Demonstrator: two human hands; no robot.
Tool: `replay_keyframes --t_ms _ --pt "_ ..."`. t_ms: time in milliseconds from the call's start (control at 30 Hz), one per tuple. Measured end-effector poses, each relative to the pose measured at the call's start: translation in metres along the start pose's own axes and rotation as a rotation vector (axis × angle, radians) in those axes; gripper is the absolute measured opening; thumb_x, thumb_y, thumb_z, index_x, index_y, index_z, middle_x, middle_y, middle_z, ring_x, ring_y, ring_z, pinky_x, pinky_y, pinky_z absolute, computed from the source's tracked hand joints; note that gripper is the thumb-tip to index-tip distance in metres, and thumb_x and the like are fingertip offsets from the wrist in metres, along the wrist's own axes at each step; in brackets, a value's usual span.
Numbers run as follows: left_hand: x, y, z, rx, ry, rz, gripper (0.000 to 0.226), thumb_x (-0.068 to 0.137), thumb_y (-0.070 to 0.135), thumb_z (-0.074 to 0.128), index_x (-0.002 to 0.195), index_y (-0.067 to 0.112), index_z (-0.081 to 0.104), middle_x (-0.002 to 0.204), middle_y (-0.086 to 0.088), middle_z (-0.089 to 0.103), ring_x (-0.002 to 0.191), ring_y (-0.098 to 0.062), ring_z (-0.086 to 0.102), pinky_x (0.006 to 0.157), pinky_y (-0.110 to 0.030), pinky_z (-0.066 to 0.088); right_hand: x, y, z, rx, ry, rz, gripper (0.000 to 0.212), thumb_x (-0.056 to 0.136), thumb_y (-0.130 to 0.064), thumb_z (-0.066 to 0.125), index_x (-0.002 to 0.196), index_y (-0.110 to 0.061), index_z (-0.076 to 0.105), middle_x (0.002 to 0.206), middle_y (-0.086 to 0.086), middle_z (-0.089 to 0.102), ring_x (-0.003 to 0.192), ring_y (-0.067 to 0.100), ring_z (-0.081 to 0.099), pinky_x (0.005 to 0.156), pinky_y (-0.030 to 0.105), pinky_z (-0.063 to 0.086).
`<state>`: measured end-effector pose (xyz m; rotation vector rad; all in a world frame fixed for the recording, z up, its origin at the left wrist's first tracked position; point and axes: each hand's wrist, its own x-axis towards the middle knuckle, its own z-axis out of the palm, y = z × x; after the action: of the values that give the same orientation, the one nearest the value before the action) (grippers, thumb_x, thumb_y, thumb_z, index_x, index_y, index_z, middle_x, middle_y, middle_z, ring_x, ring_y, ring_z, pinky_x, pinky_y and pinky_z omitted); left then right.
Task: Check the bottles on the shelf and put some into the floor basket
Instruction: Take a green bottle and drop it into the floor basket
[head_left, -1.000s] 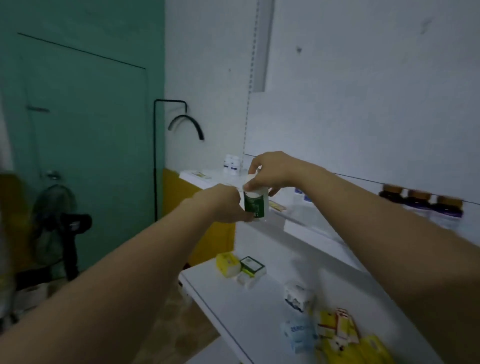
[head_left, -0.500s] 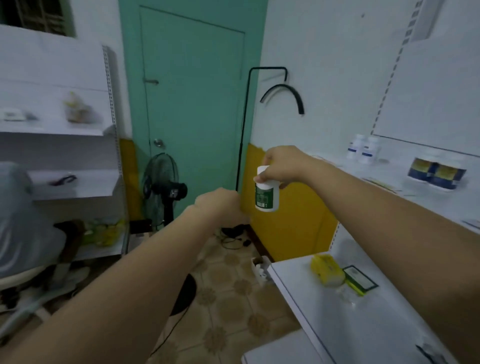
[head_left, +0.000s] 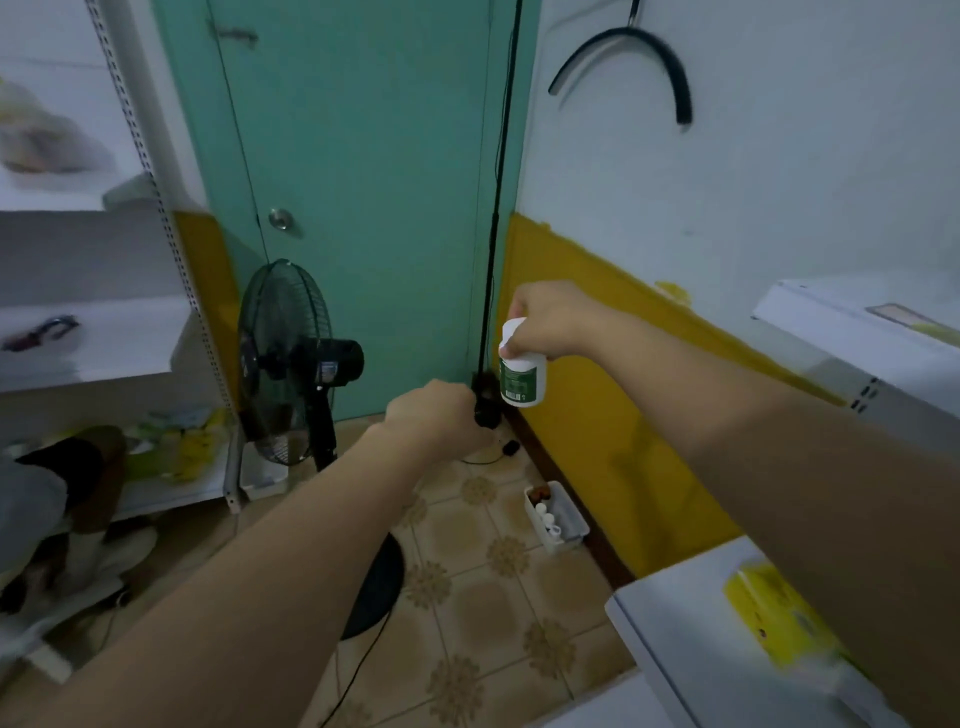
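Observation:
My right hand (head_left: 550, 322) grips a white bottle with a green label (head_left: 522, 376) by its cap, holding it upright in the air in front of the yellow wall. My left hand (head_left: 436, 415) is a closed fist just to the left of and below the bottle, with nothing in it. A small white basket (head_left: 563, 519) stands on the tiled floor against the wall, below the bottle, with several small bottles inside. The white shelf (head_left: 670, 623) is at the lower right, partly hidden by my right arm.
A black standing fan (head_left: 291, 364) stands in front of the teal door (head_left: 363, 182). A black pole (head_left: 493, 234) runs up the corner. White shelving (head_left: 93, 338) is at the left, with a seated person below it. A yellow box (head_left: 774, 613) lies on the right shelf.
My view has swung left and down from the shelf toward the floor. My left hand let go of the bottle; my right hand carried it away from the shelf, over the floor.

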<state>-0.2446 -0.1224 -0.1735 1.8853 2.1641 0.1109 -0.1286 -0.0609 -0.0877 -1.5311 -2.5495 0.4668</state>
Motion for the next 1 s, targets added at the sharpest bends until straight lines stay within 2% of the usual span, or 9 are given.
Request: replay_keyframes --t_ms 100,233,300,500,600,667,800,867,1000 --pt "0.067 -0.016 -0.004 -0.019 -0.009 0.052 0.03 0.088 0.043 0.05 0.073 0.018 0.048 0.08 -0.002 0.053 0.078 -0.023 0.053 0.07 -0.032 0.045 0.062 0.006 0.007 -0.028 -0.011 0.032 0.038 0.086 -0.021 0.067 0.117 0.0 0.059 0.116 0.017 0.062 0.102 0.029 0.062 0.083 0.036 0.056" --pt "0.162 -0.04 -0.001 0.008 -0.03 0.168 0.03 0.088 0.046 0.052 0.076 0.019 0.048 0.078 0.001 0.05 0.078 -0.022 0.051 0.068 -0.031 0.044 0.141 0.023 0.022 -0.041 -0.019 0.126 0.039 0.086 -0.021 0.068 0.119 -0.002 0.058 0.118 0.014 0.061 0.1 0.025 0.059 0.058 0.023 0.045" --pt "0.21 -0.051 -0.003 -0.004 -0.037 0.209 0.034 0.088 0.049 0.053 0.08 0.016 0.053 0.077 0.0 0.051 0.073 -0.02 0.051 0.063 -0.03 0.042 0.183 0.036 0.027 -0.031 -0.004 0.173 0.041 0.086 -0.022 0.069 0.12 -0.004 0.057 0.12 0.013 0.06 0.105 0.026 0.058 0.055 0.021 0.04" --pt "0.332 -0.059 0.009 -0.024 -0.112 0.282 0.043 0.09 0.048 0.051 0.062 0.016 0.044 0.066 0.001 0.047 0.057 -0.014 0.043 0.051 -0.026 0.033 0.279 0.086 0.044 0.016 0.007 0.327 0.047 0.086 -0.025 0.068 0.125 -0.005 0.054 0.125 0.014 0.057 0.113 0.028 0.055 0.076 0.033 0.048" --pt "0.391 -0.048 0.036 0.005 -0.191 0.356 0.037 0.084 0.055 0.045 0.08 0.021 0.058 0.088 0.0 0.063 0.075 -0.02 0.057 0.068 -0.031 0.05 0.316 0.128 0.06 0.076 0.005 0.394 0.051 0.085 -0.027 0.07 0.128 -0.008 0.049 0.128 0.013 0.052 0.113 0.028 0.053 0.071 0.031 0.043" --pt "0.429 -0.037 0.058 0.021 -0.226 0.397 0.035 0.083 0.054 0.044 0.092 0.024 0.06 0.099 -0.001 0.065 0.086 -0.023 0.06 0.076 -0.034 0.053 0.34 0.16 0.075 0.087 -0.004 0.428 0.053 0.085 -0.027 0.07 0.129 -0.007 0.048 0.129 0.014 0.051 0.113 0.029 0.052 0.074 0.032 0.044" --pt "0.496 -0.016 0.101 0.057 -0.23 0.415 0.036 0.093 0.041 0.05 0.067 0.017 0.046 0.067 -0.002 0.05 0.063 -0.019 0.05 0.054 -0.026 0.039 0.385 0.227 0.105 0.088 -0.038 0.488 0.048 0.086 -0.023 0.069 0.124 -0.005 0.048 0.123 0.015 0.053 0.103 0.027 0.053 0.068 0.033 0.045" --pt "0.526 -0.003 0.119 0.036 -0.256 0.423 0.039 0.095 0.038 0.049 0.063 0.02 0.036 0.063 0.0 0.043 0.056 -0.014 0.042 0.047 -0.024 0.03 0.407 0.261 0.12 0.098 -0.045 0.517 0.044 0.085 -0.019 0.069 0.12 -0.004 0.049 0.119 0.016 0.056 0.095 0.027 0.056 0.06 0.032 0.043" --pt "0.584 0.017 0.16 0.048 -0.306 0.448 0.044 0.098 0.032 0.045 0.059 0.02 0.028 0.06 0.002 0.035 0.051 -0.008 0.029 0.046 -0.021 0.024 0.442 0.323 0.164 0.182 -0.074 0.603 0.043 0.087 -0.018 0.068 0.122 -0.005 0.047 0.12 0.016 0.054 0.104 0.032 0.056 0.08 0.043 0.051"
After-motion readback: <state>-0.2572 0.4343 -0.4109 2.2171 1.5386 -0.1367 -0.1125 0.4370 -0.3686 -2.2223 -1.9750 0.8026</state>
